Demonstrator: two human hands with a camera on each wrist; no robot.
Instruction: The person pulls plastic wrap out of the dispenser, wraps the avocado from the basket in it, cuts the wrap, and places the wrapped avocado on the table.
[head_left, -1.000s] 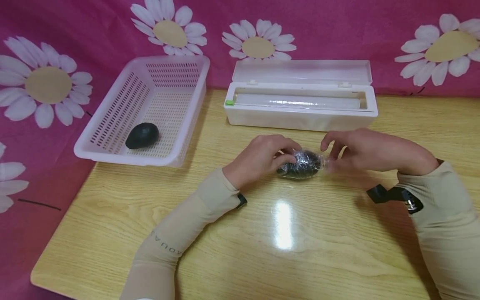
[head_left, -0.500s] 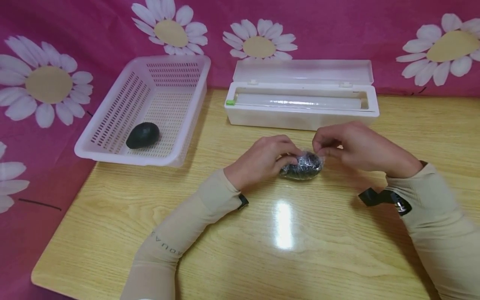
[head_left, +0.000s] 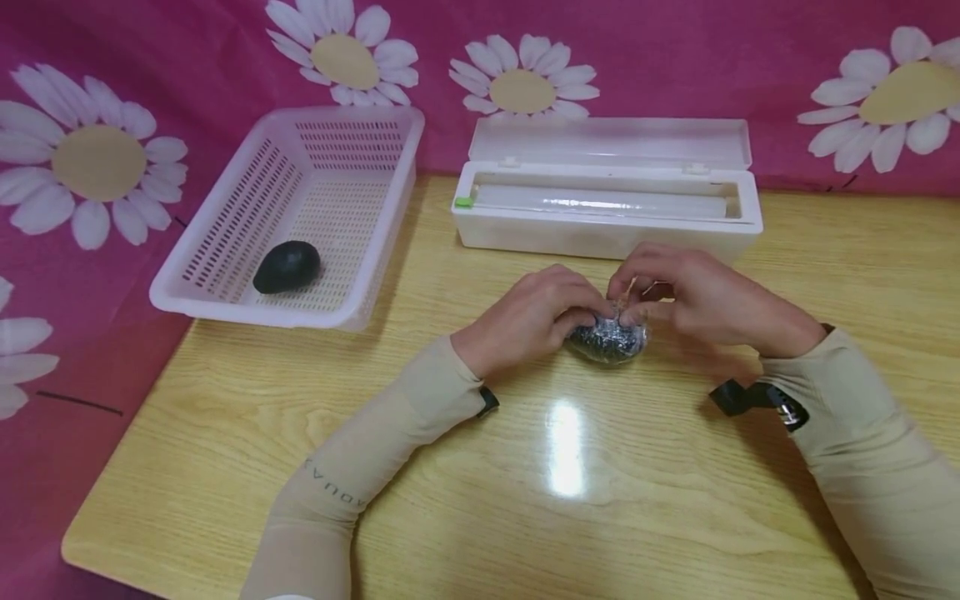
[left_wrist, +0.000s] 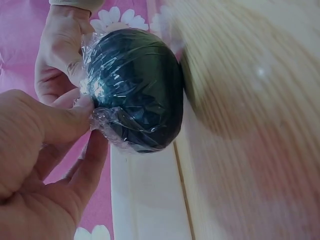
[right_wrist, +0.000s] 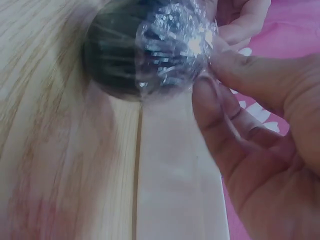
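A dark avocado (head_left: 609, 345) wrapped in clear cling film (right_wrist: 170, 45) lies on its side on the table, in front of the film box. From the left, my left hand (head_left: 528, 321) holds it, thumb and fingertips on the upper side, as the left wrist view shows at the crinkled film. My right hand (head_left: 705, 300) pinches the film at the top of the avocado between thumb and forefinger, close beside the left fingertips. Another avocado (head_left: 288, 267), dark and unwrapped, sits in the white basket (head_left: 352, 317) at the back left.
Behind the hands stands a white cling film box (head_left: 607, 231), lid raised, with a film roll (head_left: 637, 202) inside and a green slider (head_left: 463, 202) at its left end. A pink daisy-print cloth (head_left: 660, 58) backs the wooden table (head_left: 465, 517).
My right hand has moved left from the avocado's right end to its top, bringing the loose film end with it. My left hand stays on the avocado, nearly still.
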